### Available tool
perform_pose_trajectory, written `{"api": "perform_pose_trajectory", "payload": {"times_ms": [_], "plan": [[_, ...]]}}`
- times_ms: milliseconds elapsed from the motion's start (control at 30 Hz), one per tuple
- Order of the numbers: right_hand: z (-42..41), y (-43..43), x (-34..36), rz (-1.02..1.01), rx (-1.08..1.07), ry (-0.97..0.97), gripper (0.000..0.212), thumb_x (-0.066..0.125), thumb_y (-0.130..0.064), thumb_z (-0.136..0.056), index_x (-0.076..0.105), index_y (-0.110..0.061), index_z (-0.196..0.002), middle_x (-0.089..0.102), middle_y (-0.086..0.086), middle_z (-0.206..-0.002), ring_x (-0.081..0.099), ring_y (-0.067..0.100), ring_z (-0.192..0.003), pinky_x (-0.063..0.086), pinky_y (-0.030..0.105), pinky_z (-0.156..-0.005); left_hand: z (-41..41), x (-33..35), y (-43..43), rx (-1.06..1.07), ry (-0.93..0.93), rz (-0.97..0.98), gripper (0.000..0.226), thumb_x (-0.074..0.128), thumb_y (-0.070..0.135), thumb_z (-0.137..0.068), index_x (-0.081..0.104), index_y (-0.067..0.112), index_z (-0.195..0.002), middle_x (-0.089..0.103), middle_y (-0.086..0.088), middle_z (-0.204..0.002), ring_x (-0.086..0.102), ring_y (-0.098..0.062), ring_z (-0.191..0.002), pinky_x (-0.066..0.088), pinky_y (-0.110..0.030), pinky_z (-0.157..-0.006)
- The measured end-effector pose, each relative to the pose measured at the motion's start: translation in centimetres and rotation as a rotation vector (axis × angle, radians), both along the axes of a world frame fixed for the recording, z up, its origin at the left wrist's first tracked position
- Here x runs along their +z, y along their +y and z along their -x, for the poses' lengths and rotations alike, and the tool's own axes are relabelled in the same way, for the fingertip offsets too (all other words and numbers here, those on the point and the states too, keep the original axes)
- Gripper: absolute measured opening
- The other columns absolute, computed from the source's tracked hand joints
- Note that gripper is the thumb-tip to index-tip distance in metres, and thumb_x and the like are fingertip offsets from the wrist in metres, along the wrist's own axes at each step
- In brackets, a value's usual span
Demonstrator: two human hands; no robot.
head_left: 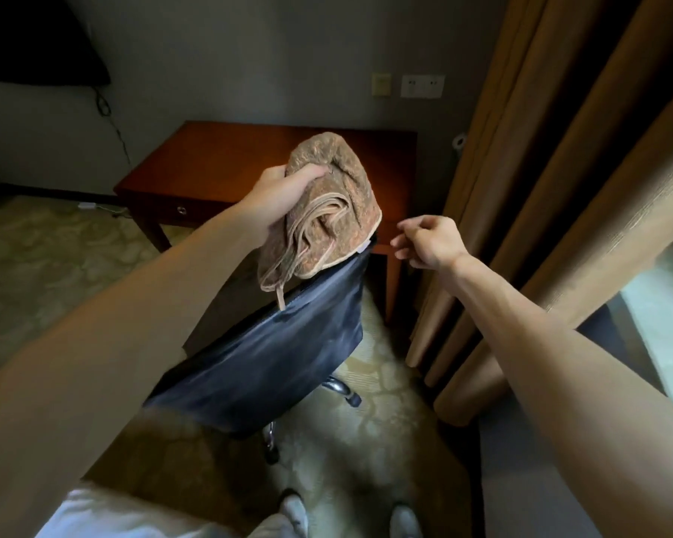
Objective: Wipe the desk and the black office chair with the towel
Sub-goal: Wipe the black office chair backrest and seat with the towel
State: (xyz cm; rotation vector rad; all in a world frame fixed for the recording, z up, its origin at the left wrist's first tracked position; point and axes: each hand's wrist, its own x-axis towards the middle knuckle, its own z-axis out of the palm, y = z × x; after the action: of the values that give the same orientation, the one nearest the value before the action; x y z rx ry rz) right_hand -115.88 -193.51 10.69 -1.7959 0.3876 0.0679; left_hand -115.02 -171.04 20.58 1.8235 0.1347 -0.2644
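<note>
My left hand point(274, 201) grips a folded brown towel point(329, 211) and holds it up above the top edge of the black office chair point(280, 343). The chair's backrest faces me, and its chrome base shows below. Behind it stands the reddish wooden desk point(218, 161) with one drawer. My right hand point(430, 242) hovers to the right of the towel, fingers loosely curled, holding nothing and apart from the towel and the chair.
Tan curtains point(541, 188) hang close on the right, beside the desk. A dark TV point(36, 36) is mounted on the wall at upper left, with a cable hanging down. Wall sockets point(422, 86) sit above the desk. Patterned carpet point(55, 258) covers the floor.
</note>
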Motion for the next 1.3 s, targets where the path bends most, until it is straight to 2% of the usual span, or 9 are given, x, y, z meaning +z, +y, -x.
{"api": "perform_pose_trajectory", "payload": {"times_ms": [167,333,433,500,600,833,967,1100,1300], "plan": [[0.4,-2.2,2.2,-0.165,0.177,-0.037,0.024,0.05,-0.032,-0.108,0.067,-0.014,-0.108,0.076,0.002,-0.093,0.069,0.012,-0.07,0.056,0.025,-0.063,2.5,0.4,-4.3,0.088,0.011,0.021,0.022,0.069,0.046,-0.094,0.063,0.026,-0.101,0.075,0.001,-0.097,0.075,-0.011,-0.074,0.053,-0.022,-0.059],[0.8,-1.2,4.2,-0.45,0.496,0.144,0.074,0.042,-0.076,-0.096,0.058,-0.019,-0.14,0.075,0.007,-0.099,0.076,0.022,-0.08,0.061,0.035,-0.068,4.1,0.0,-7.1,0.031,0.031,-0.034,0.022,0.069,0.048,-0.094,0.068,0.03,-0.106,0.076,0.0,-0.107,0.073,-0.017,-0.096,0.056,-0.031,-0.079],[1.7,1.0,3.6,-0.669,0.544,0.217,0.081,0.052,-0.074,-0.092,0.059,-0.01,-0.14,0.072,0.019,-0.118,0.071,0.034,-0.108,0.055,0.05,-0.099,4.7,-1.3,-7.7,-0.044,0.162,0.057,0.055,0.064,0.059,-0.092,0.062,0.018,-0.129,0.073,-0.002,-0.122,0.068,-0.022,-0.115,0.052,-0.038,-0.097],[2.1,2.3,2.8,-0.728,0.41,0.188,0.073,0.068,-0.062,-0.087,0.062,-0.009,-0.136,0.07,0.021,-0.123,0.068,0.037,-0.113,0.053,0.053,-0.102,5.2,-1.9,-6.8,-0.067,0.196,0.092,0.065,0.054,0.061,-0.097,0.048,0.019,-0.145,0.065,0.001,-0.132,0.061,-0.018,-0.122,0.047,-0.037,-0.099],[2.2,3.6,2.2,-0.589,0.195,0.052,0.035,0.062,-0.027,-0.1,0.065,-0.007,-0.129,0.07,0.018,-0.118,0.07,0.033,-0.106,0.062,0.041,-0.082,5.9,-2.1,-3.8,-0.051,0.134,0.019,0.058,0.046,0.053,-0.104,0.054,0.012,-0.144,0.067,0.002,-0.133,0.063,-0.015,-0.122,0.05,-0.039,-0.103],[2.3,5.9,1.0,-0.586,-0.094,0.063,0.019,0.044,-0.023,-0.106,0.06,-0.022,-0.115,0.066,0.01,-0.112,0.066,0.03,-0.1,0.057,0.047,-0.095,6.6,-3.1,3.0,0.119,-0.149,-0.374,0.024,0.059,0.036,-0.103,0.08,0.026,-0.097,0.076,0.013,-0.099,0.071,-0.01,-0.099,0.06,-0.032,-0.086],[1.2,3.8,0.0,-0.442,-0.294,-0.07,0.011,0.045,-0.03,-0.105,0.056,-0.03,-0.103,0.062,0.004,-0.102,0.059,0.018,-0.079,0.046,0.031,-0.079,7.8,-7.0,6.4,-0.068,-0.048,-0.759,0.023,0.058,0.038,-0.104,0.076,0.026,-0.111,0.071,0.012,-0.098,0.065,-0.013,-0.095,0.048,-0.028,-0.079],[-0.5,1.5,-1.0,-0.239,-0.385,-0.188,0.019,0.048,-0.036,-0.1,0.061,-0.024,-0.106,0.063,0.001,-0.097,0.062,0.026,-0.091,0.042,0.033,-0.079,9.2,-9.7,8.4,-0.073,0.119,-0.77,0.033,0.052,0.036,-0.107,0.069,0.022,-0.132,0.067,0.004,-0.125,0.06,-0.017,-0.116,0.043,-0.029,-0.095],[-2.4,0.2,-2.9,-0.087,-0.334,-0.213,0.027,0.045,-0.036,-0.101,0.057,-0.014,-0.112,0.065,0.005,-0.099,0.064,0.031,-0.096,0.052,0.044,-0.088,9.5,-10.9,8.3,-0.062,0.176,-0.758,0.034,0.046,0.041,-0.109,0.069,0.029,-0.129,0.072,0.001,-0.12,0.064,-0.018,-0.11,0.048,-0.035,-0.101]]}}
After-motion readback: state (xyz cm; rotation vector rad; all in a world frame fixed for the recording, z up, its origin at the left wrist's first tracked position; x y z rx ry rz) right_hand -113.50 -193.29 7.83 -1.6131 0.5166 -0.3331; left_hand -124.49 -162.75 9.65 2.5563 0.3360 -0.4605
